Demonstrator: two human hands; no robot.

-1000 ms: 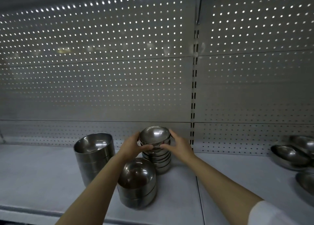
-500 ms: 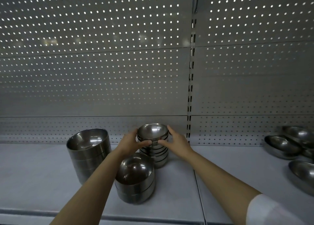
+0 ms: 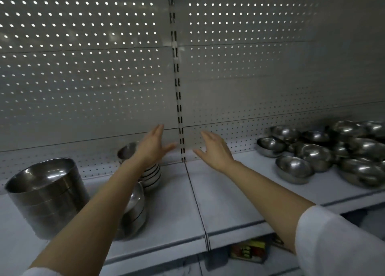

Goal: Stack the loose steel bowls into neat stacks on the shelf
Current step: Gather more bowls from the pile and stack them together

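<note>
While both hands hang spread and empty at mid-frame, the left hand (image 3: pixel 153 145) above the small stack (image 3: pixel 151 174) and the right hand (image 3: pixel 215 148) just right of the upright slot, neither touches a bowl. Three stacks stand at lower left on the shelf (image 3: pixel 229 196). Judging by this, a fetch comes next: reaching to the loose bowls (image 3: pixel 325 152) heaped at right.

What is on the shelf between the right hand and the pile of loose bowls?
Nothing: in the head view, only bare shelf lies between the right hand and the loose bowls.
</note>
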